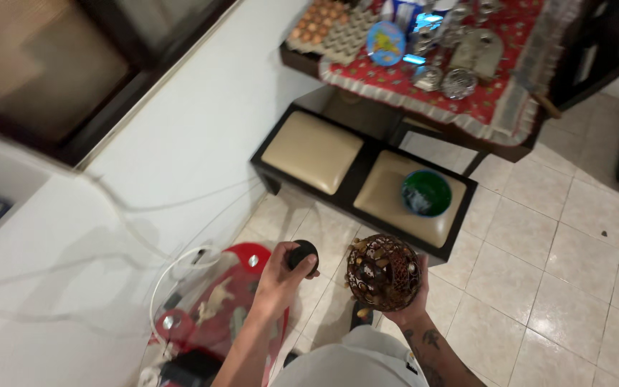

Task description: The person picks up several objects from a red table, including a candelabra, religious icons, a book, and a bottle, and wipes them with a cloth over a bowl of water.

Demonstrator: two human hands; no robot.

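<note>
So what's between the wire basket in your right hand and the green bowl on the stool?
In the head view, only the tan stool cushion and its dark frame edge lie between the basket, held by the right hand, and the green bowl.

Open tiled floor (567, 287) to the right of the hands, bench (367, 168) straight ahead with a green bowl (426, 192) on its right cushion, wall (202, 122) and red appliance (216, 315) closing the left, cluttered table (467, 93) beyond.

A green bowl (426, 192) sits on a cushioned bench (313, 150); egg tray (327, 25) on table (499, 107).
</note>
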